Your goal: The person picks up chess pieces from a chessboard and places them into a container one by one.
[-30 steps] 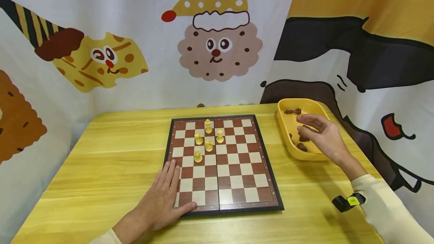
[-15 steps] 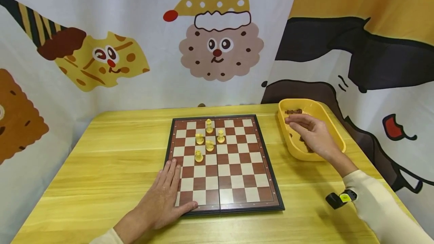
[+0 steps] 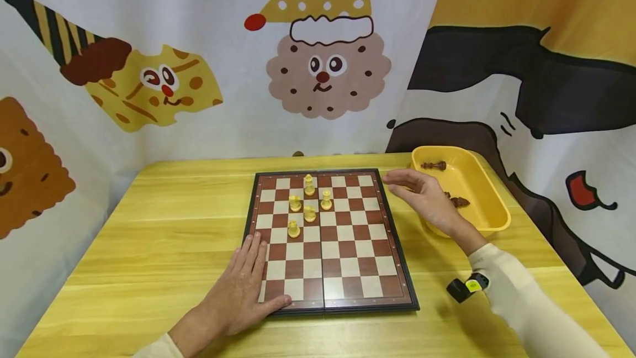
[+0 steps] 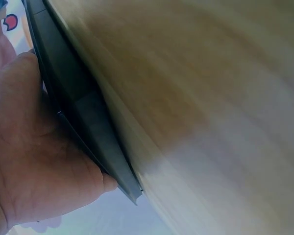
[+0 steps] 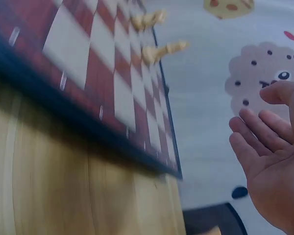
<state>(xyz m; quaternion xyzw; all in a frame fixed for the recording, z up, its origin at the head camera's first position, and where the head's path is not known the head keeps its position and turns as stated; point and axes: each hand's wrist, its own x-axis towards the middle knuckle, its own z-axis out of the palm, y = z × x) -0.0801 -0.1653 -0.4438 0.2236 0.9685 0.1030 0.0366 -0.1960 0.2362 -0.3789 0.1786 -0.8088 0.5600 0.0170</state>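
Note:
My left hand point(image 3: 238, 286) lies flat over the lower left edge of a brown-and-cream chessboard point(image 3: 355, 267), fingers straight and thumb along the near rim. In the left wrist view, the hand point(image 4: 49, 161) touches the board's dark side. Several pale yellow chess pieces stand toward the far left of the board, among them a knight point(image 3: 293, 229) and a tall piece point(image 3: 309, 185). Over the gap between board and yellow bin point(image 3: 474, 181), my right hand point(image 3: 429, 200) hovers with loosely bent fingers. Nothing shows between the fingers of that hand point(image 5: 279, 161) in the right wrist view.
Dark brown chess pieces lie in the bin, including one near its far end point(image 3: 434, 165) and one beside my right hand point(image 3: 459, 201). A patterned curtain point(image 3: 238, 120) hangs behind the wooden table point(image 3: 164, 220). A black device point(image 3: 467, 286) is strapped at my right wrist.
My right hand has moved left from above the yellow bin toward the board's right edge, fingers still loosely bent. My left hand and the pieces on the board have stayed put.

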